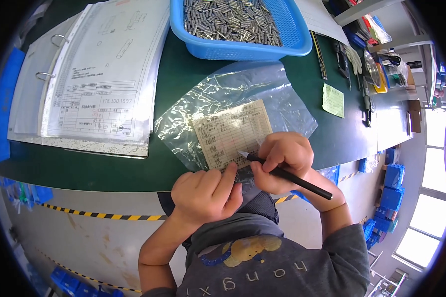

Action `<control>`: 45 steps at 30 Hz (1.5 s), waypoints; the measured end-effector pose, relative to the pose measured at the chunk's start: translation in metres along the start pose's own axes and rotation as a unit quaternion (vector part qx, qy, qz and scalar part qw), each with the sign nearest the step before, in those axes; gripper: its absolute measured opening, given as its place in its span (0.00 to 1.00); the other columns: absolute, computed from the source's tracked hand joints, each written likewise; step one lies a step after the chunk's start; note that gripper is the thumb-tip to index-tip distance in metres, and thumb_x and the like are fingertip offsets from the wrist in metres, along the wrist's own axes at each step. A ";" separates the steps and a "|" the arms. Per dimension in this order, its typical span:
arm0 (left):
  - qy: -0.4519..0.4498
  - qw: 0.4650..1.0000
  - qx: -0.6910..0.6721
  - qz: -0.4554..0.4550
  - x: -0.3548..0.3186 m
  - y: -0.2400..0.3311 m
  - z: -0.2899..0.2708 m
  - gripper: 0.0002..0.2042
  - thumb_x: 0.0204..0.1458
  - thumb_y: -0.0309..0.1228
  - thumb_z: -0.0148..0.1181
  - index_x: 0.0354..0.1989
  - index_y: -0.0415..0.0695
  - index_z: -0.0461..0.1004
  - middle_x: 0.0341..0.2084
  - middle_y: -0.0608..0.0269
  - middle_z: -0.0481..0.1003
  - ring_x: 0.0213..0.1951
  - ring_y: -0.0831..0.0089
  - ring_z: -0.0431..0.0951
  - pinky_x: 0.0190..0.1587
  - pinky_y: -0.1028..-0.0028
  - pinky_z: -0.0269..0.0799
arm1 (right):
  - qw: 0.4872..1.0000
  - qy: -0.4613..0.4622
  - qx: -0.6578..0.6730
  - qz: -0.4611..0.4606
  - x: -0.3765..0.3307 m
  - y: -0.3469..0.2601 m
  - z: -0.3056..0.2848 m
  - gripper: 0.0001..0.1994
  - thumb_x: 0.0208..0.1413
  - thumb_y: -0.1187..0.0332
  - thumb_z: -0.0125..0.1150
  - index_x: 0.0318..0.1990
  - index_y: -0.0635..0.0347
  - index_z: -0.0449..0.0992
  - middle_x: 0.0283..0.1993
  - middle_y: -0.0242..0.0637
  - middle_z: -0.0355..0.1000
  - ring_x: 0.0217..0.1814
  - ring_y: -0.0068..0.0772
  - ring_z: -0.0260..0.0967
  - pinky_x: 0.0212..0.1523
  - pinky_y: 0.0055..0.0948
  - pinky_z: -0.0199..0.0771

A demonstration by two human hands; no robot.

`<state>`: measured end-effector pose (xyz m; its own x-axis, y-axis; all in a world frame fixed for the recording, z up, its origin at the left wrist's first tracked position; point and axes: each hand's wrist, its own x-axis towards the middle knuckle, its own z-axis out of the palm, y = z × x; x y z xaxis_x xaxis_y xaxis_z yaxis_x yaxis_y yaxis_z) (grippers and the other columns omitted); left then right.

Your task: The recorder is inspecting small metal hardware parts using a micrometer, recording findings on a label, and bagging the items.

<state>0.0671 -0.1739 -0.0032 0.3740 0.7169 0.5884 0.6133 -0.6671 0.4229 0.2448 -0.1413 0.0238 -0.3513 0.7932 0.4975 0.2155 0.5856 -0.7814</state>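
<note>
A black pen [293, 176] is gripped in my right hand [285, 162]. Its silver tip points at the lower right part of a cream paper card [233, 132] printed with a table and bearing handwriting. My left hand [203, 194] is curled at the card's lower edge, the index fingertip pressing the card down and the thumb apart from it. Under the card lies a clear plastic bag [252, 81], flat on the dark green table [99, 171].
A blue plastic basket [243, 49] full of small metal pins [228, 20] stands behind the bag. At left lies an open ring binder [99, 89] with drawings. To the right are a pale green slip [333, 100], a ruler [319, 55], a caliper [366, 106] and gloves [353, 59].
</note>
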 end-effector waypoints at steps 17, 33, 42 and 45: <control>-0.009 1.000 0.016 -0.002 0.000 -0.001 0.001 0.11 0.35 0.33 0.55 0.28 0.44 0.77 0.11 0.73 0.58 0.10 0.79 0.59 0.13 0.79 0.52 | 0.992 0.087 -0.031 0.085 -0.021 -0.018 0.025 0.12 0.35 0.80 0.63 0.20 0.59 0.62 0.16 0.34 0.64 0.12 0.23 0.60 0.12 0.18 0.57; -0.003 1.000 0.005 -0.004 -0.002 -0.001 0.002 0.10 0.36 0.32 0.54 0.26 0.43 0.75 0.12 0.73 0.60 0.12 0.79 0.60 0.14 0.79 0.52 | 0.985 0.051 -0.093 0.137 -0.020 -0.021 0.027 0.13 0.39 0.83 0.60 0.23 0.59 0.60 0.19 0.36 0.66 0.16 0.21 0.62 0.15 0.18 0.58; 0.004 1.000 0.000 -0.004 -0.004 -0.002 0.004 0.10 0.36 0.32 0.54 0.26 0.43 0.75 0.12 0.73 0.60 0.12 0.80 0.60 0.15 0.79 0.52 | 0.986 0.043 -0.104 0.123 -0.021 -0.021 0.026 0.13 0.38 0.83 0.60 0.22 0.59 0.60 0.19 0.36 0.66 0.16 0.22 0.62 0.15 0.19 0.58; 0.003 1.000 0.000 -0.004 -0.004 -0.002 0.004 0.10 0.36 0.32 0.54 0.27 0.43 0.75 0.13 0.73 0.60 0.12 0.80 0.60 0.15 0.79 0.52 | 0.985 0.052 -0.103 0.127 -0.021 -0.021 0.026 0.13 0.38 0.83 0.60 0.22 0.59 0.60 0.19 0.36 0.66 0.16 0.22 0.62 0.15 0.19 0.58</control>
<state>0.0676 -0.1747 -0.0089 0.3645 0.7213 0.5889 0.6168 -0.6608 0.4276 0.2237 -0.1749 0.0204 -0.1698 0.9249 0.3402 0.4687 0.3795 -0.7977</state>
